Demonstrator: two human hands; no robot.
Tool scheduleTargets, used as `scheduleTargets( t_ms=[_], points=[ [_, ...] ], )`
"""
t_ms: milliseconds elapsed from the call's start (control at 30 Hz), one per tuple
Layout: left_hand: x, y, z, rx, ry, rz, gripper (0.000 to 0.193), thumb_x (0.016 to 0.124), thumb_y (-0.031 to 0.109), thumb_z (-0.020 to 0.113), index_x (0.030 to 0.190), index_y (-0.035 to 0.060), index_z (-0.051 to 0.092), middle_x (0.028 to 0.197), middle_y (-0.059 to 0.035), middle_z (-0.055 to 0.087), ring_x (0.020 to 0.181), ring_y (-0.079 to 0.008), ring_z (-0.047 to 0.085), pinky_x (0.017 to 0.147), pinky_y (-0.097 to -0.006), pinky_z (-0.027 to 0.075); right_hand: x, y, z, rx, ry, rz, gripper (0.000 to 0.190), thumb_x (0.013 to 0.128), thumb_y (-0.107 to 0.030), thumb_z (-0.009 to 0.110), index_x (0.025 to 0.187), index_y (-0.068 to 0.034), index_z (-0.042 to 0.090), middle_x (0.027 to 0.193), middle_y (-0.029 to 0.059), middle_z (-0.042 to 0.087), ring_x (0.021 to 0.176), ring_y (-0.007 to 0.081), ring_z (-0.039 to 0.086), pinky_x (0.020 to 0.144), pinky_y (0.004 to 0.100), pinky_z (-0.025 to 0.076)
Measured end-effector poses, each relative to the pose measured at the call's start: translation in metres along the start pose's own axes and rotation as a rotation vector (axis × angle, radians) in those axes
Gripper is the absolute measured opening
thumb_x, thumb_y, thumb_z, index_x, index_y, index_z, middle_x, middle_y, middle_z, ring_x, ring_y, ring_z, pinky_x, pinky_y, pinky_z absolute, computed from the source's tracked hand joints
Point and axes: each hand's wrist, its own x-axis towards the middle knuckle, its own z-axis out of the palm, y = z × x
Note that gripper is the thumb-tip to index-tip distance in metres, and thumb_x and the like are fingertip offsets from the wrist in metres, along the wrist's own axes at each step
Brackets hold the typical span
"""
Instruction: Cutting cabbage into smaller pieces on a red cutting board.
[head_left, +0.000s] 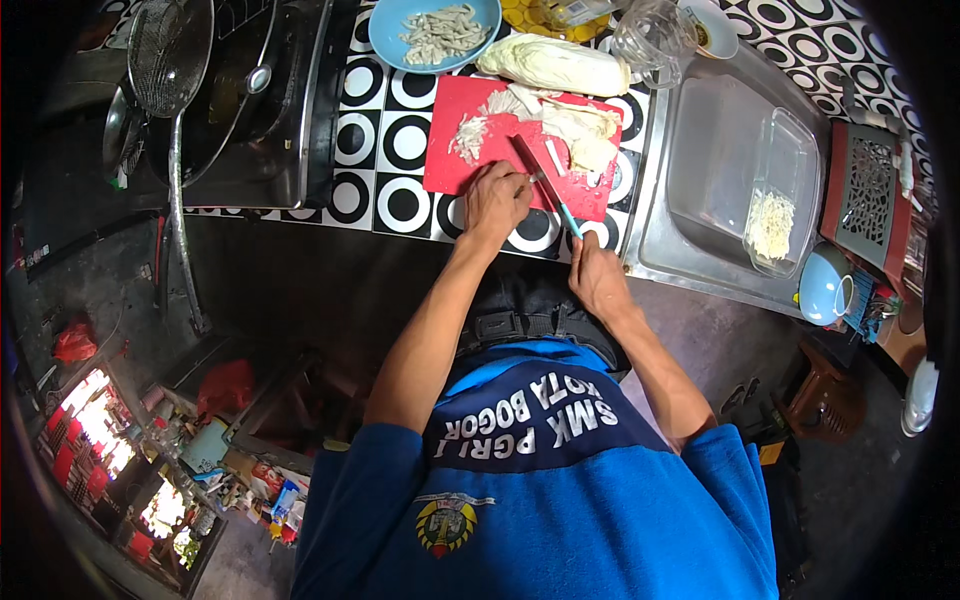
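My right hand (598, 274) grips the light-blue handle of a kitchen knife (541, 171), whose blade lies over a red cutting board (448, 112). Just left of the blade, my left hand (496, 196) rests at the board's near edge, its curled fingers on a small pale piece. Thin white shreds (470, 139) are heaped on the board's left part. Cut pale leaf pieces (581, 131) lie at its right, with more pieces (517, 101) near the far edge. A Chinese cabbage (555, 64) lies across the far side of the board.
A blue plate (380, 30) of pale strips stands beyond the board. To the right, a steel sink (651, 187) holds a clear container (799, 150) with shreds. A stove (304, 150) bears a wok and a long-handled strainer (169, 60) at the left. A light-blue mug (821, 285) stands by the sink.
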Motion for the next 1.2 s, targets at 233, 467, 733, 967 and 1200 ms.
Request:
scheduleTargets(
  t_ms=[233, 467, 733, 967, 1200],
  points=[
    [0.000, 0.002, -0.002, -0.018, -0.038, -0.014, 0.010, 0.073, 0.013, 0.065, 0.079, 0.0056, 0.069, 0.086, -0.0096, 0.061, 0.084, -0.0320, 0.058, 0.073, -0.0428, 0.050, 0.003, -0.005, -0.015, 0.012, -0.015, -0.011, 0.029, 0.098, -0.021, 0.038, 0.085, 0.004, 0.044, 0.055, 0.0306, 0.050, 0.056, 0.0497, 0.054, 0.049, 0.0539, 0.041],
    [0.000, 0.000, -0.001, -0.049, -0.051, -0.029, 0.011, 0.074, 0.014, 0.065, 0.078, 0.0042, 0.068, 0.087, -0.0103, 0.061, 0.084, -0.0329, 0.058, 0.073, -0.0439, 0.049, 0.002, 0.001, -0.001, 0.033, 0.013, -0.007, 0.028, 0.097, -0.020, 0.039, 0.084, 0.004, 0.043, 0.054, 0.0294, 0.050, 0.054, 0.0485, 0.054, 0.047, 0.0526, 0.040],
    [0.002, -0.001, -0.002, -0.072, -0.028, 0.009, 0.008, 0.073, 0.011, 0.066, 0.076, 0.0033, 0.067, 0.081, -0.0107, 0.060, 0.079, -0.0327, 0.058, 0.072, -0.0430, 0.049, 0.005, 0.004, 0.013, 0.009, 0.015, -0.005, 0.026, 0.096, -0.018, 0.041, 0.084, 0.005, 0.042, 0.053, 0.0284, 0.051, 0.054, 0.0482, 0.054, 0.046, 0.0524, 0.042],
    [0.006, -0.001, -0.002, -0.048, -0.035, 0.035, 0.010, 0.074, 0.012, 0.068, 0.076, 0.0021, 0.069, 0.080, -0.0100, 0.062, 0.076, -0.0302, 0.060, 0.070, -0.0404, 0.048, 0.013, 0.008, 0.013, -0.054, -0.064, 0.058, 0.029, 0.097, -0.024, 0.041, 0.088, 0.003, 0.043, 0.063, 0.0288, 0.058, 0.062, 0.0475, 0.059, 0.054, 0.0535, 0.048],
    [0.009, -0.004, -0.002, -0.055, -0.100, 0.052, 0.009, 0.071, 0.010, 0.067, 0.075, 0.0024, 0.068, 0.085, -0.0104, 0.064, 0.077, -0.0304, 0.062, 0.070, -0.0395, 0.050, 0.016, -0.007, -0.009, -0.190, -0.107, 0.006, 0.028, 0.096, -0.025, 0.042, 0.088, 0.001, 0.044, 0.065, 0.0271, 0.060, 0.063, 0.0445, 0.062, 0.055, 0.0520, 0.049]
  ],
)
